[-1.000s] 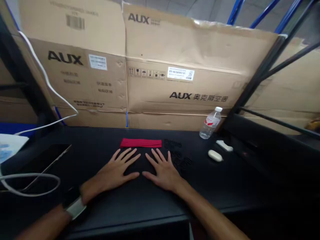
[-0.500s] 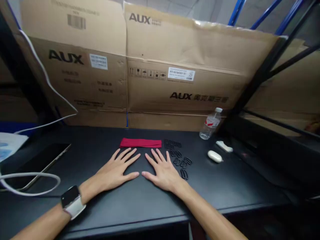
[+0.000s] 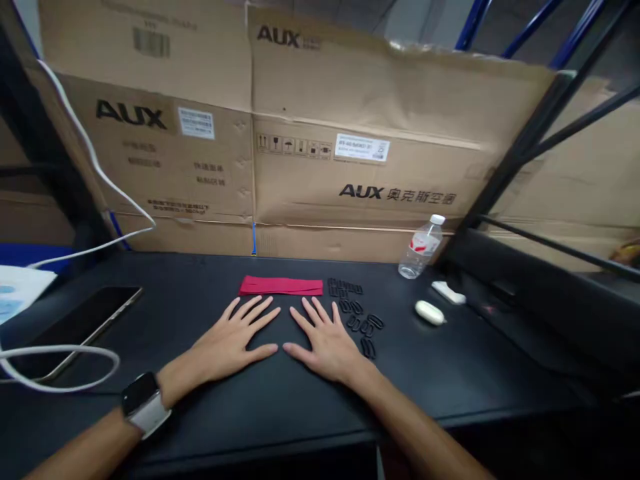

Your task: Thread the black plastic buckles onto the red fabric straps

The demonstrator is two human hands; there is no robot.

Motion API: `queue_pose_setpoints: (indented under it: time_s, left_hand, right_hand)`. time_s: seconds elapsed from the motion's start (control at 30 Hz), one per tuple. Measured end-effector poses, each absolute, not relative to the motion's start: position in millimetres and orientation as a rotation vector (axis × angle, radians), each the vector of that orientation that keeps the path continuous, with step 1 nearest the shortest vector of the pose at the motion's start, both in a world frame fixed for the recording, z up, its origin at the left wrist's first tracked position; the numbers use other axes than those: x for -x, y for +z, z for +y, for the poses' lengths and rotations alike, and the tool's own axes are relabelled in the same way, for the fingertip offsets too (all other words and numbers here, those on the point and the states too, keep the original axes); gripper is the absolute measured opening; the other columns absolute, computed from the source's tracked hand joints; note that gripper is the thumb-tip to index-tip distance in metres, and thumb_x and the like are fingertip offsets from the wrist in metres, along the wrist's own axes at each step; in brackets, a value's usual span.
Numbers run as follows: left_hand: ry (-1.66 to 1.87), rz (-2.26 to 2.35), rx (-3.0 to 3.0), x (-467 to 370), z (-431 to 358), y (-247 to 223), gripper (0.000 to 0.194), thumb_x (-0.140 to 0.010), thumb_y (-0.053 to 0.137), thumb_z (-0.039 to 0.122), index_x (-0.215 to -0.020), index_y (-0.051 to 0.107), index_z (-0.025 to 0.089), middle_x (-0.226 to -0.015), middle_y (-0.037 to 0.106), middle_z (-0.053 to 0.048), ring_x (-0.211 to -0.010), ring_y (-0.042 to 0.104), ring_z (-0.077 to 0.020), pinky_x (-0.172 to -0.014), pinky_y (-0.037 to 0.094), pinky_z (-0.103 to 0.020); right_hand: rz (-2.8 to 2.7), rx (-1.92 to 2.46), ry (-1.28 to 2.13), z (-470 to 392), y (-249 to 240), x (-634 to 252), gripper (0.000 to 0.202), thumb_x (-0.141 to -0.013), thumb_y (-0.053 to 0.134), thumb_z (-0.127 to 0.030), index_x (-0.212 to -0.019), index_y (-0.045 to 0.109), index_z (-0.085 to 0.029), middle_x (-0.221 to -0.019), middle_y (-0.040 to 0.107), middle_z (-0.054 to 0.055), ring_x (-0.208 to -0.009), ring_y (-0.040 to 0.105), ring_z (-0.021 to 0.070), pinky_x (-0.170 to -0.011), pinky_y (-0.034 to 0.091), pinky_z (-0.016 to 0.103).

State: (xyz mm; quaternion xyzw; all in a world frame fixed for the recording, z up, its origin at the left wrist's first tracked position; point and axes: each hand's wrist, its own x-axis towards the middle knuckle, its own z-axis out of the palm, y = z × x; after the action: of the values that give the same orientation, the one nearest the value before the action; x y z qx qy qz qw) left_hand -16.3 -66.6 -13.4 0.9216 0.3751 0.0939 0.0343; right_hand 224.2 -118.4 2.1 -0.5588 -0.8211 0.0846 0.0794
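My left hand (image 3: pixel 234 339) lies flat on the black tabletop (image 3: pixel 250 413) with its fingers spread, holding nothing. Beside it my right hand (image 3: pixel 324 341) is flat too, fingers apart, the two thumbs nearly meeting. Just beyond the fingertips a folded strip of red fabric (image 3: pixel 281 286) lies crosswise. Several small black strap buckles (image 3: pixel 367 327) are scattered to the right of my right hand, some set close together near the strip's right end. A smartwatch (image 3: pixel 145 402) with a pale band is on my left wrist.
At the right stand a clear water bottle (image 3: pixel 423 247), a white oval case (image 3: pixel 430 313) and a small white piece (image 3: pixel 449 293). On the left lie a phone (image 3: pixel 85 327), a white cable (image 3: pixel 60 349) and a printed sheet (image 3: pixel 23 290). Cardboard (image 3: pixel 300 193) walls the back.
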Motion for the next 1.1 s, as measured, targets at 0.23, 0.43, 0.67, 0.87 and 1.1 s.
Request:
queue_pose_setpoints:
  time_s: [0.23,0.43,0.67,0.87,1.1]
  left_hand:
    - [0.279,1.156,-2.851,16.2,-66.3,-13.7,0.067,-0.087,0.036,0.066,-0.146,0.018,0.04,-0.154,0.025,0.0,-0.14,0.025,-0.0283,-0.113,0.014,-0.053]
    - [0.307,1.14,-2.858,16.8,-65.8,-14.3,0.068,-0.087,0.037,0.066,-0.146,0.019,0.039,-0.154,0.026,0.0,-0.139,0.026,-0.0282,-0.114,0.014,-0.052]
    - [0.308,1.141,-2.836,16.8,-65.9,-13.8,0.067,-0.087,0.038,0.065,-0.146,0.019,0.04,-0.154,0.026,0.0,-0.14,0.025,-0.0279,-0.114,0.013,-0.052]
    - [0.31,1.133,-2.834,17.0,-64.0,-15.6,0.067,-0.086,0.039,0.065,-0.146,0.02,0.04,-0.153,0.027,0.0,-0.14,0.026,-0.0272,-0.115,0.011,-0.051]
    - [0.375,1.111,-2.862,18.1,-61.9,-18.6,0.067,-0.086,0.042,0.065,-0.145,0.024,0.039,-0.152,0.03,-0.001,-0.138,0.029,-0.0273,-0.115,0.013,-0.049]
  right_hand:
    - [-2.458,1.664,0.244,-118.6,1.6,-224.7,0.074,-0.086,0.024,-0.071,-0.148,0.02,-0.03,-0.156,0.016,0.006,-0.144,0.007,0.0289,-0.111,-0.001,0.059]
    - [-2.459,1.686,0.25,-118.5,2.3,-224.3,0.075,-0.086,0.025,-0.071,-0.148,0.02,-0.03,-0.156,0.016,0.006,-0.144,0.006,0.0288,-0.112,-0.001,0.058]
    - [-2.449,1.671,0.256,-118.2,1.3,-224.4,0.075,-0.086,0.024,-0.072,-0.148,0.021,-0.03,-0.156,0.016,0.006,-0.144,0.007,0.0289,-0.111,-0.002,0.059]
    - [-2.456,1.68,0.266,-118.0,3.8,-224.2,0.076,-0.085,0.023,-0.073,-0.148,0.021,-0.03,-0.156,0.016,0.006,-0.144,0.007,0.0288,-0.111,-0.001,0.058]
    - [-2.439,1.656,0.276,-117.5,3.8,-225.0,0.077,-0.084,0.024,-0.074,-0.147,0.023,-0.031,-0.155,0.018,0.007,-0.143,0.009,0.0289,-0.111,-0.002,0.059]
